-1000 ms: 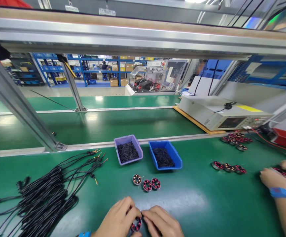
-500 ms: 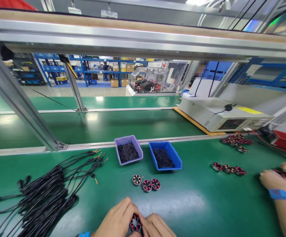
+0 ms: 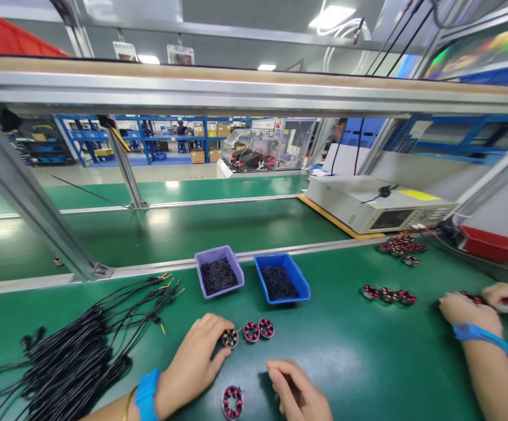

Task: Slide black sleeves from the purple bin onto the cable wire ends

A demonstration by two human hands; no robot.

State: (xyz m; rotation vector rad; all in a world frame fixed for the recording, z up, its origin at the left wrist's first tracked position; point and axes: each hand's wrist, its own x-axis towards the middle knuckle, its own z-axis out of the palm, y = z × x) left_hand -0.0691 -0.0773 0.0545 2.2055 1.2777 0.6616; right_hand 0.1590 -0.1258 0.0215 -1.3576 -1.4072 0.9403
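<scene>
My left hand [image 3: 196, 355], with a blue wristband, has its thumb and fingers around a small round wound coil with copper-coloured segments [image 3: 230, 338]. Two red-and-black coils [image 3: 258, 331] lie just right of it. Nearer the front edge, another red-and-black coil [image 3: 233, 402] lies on the green table between my hands. My right hand [image 3: 298, 389] hovers to the right of that coil, thumb and fingertips close together; whether anything small is between them is hidden.
Purple bin [image 3: 219, 271] and blue bin [image 3: 282, 278] hold small black pieces. Black cables [image 3: 82, 345] lie left. More coils [image 3: 388, 294] lie right, near a grey instrument [image 3: 381, 204]. Another person's hands [image 3: 473, 310] hold a coil at the right. A metal frame [image 3: 254, 93] spans above.
The red-and-black coil that both hands held now rests on the table. My left hand has moved up to the copper-coloured coil; my right hand has moved away to the right. The view has shifted.
</scene>
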